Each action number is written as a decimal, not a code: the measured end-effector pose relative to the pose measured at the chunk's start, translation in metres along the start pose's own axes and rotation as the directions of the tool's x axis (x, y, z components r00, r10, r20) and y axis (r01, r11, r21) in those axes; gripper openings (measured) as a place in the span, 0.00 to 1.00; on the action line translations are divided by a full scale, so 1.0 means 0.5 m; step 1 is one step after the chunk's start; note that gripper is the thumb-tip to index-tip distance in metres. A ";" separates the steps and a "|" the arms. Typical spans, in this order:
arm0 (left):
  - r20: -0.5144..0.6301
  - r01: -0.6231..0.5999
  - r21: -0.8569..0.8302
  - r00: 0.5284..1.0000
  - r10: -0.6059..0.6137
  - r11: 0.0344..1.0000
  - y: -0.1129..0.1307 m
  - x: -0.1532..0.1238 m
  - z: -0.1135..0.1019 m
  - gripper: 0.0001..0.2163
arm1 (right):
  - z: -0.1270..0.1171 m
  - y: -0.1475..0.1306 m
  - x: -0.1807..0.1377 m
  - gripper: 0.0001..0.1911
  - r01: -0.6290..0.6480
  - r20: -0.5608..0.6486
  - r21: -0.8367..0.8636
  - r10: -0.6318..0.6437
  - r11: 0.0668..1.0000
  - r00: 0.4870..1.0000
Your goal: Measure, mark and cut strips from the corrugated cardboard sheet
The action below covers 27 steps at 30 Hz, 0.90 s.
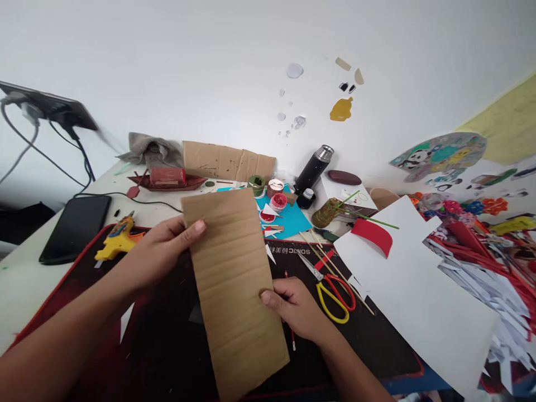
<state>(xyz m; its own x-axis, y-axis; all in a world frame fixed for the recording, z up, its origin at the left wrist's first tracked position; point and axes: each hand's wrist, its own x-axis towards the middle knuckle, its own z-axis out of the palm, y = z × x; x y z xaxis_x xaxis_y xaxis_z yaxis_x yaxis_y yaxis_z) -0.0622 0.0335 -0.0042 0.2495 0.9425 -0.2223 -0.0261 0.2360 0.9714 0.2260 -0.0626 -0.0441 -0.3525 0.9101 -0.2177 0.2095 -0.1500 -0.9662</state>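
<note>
A long brown piece of cardboard [234, 279] is held up and slightly tilted over the black desk mat. My left hand [173, 237] grips its left edge near the top, thumb on the front face and fingers behind. On the right edge, lower down, my right hand [291, 307] pinches it with the thumb in front. A pencil [293, 339] lies partly hidden behind my right hand. Scissors [335, 296] with one red and one yellow handle rest just right of that hand. Left of my left hand is a yellow glue gun [117, 240].
A phone or tablet [75, 229] lies at the left. Behind stand a small model boat [167, 180], paint jars [278, 202] on blue paper [298, 219], and a black thermos [312, 170]. White paper [414, 290] and a red strip [374, 235] lie at the right, beside paper scraps [494, 312].
</note>
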 end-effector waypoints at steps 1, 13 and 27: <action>-0.028 0.031 -0.007 0.999 -0.032 0.999 0.007 0.001 -0.002 0.30 | 0.002 0.001 -0.002 0.39 -0.005 0.022 -0.005 0.005 1.000 1.000; 0.017 0.110 -0.167 0.994 -0.109 0.980 -0.017 0.032 0.050 0.26 | -0.018 -0.022 -0.030 0.38 -0.055 -0.046 0.171 0.064 0.984 0.997; 0.210 -0.206 0.546 0.972 0.106 0.812 -0.062 -0.018 -0.027 0.19 | -0.099 0.047 -0.066 0.29 0.150 -0.562 0.645 0.332 0.750 0.758</action>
<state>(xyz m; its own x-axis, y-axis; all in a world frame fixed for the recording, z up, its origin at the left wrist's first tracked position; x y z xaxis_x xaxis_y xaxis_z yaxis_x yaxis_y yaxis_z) -0.0768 0.0208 -0.0334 0.4433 0.8913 -0.0958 0.4558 -0.1320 0.8802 0.2877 -0.0770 -0.0529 0.3149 0.8570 -0.4078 -0.4838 -0.2247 -0.8458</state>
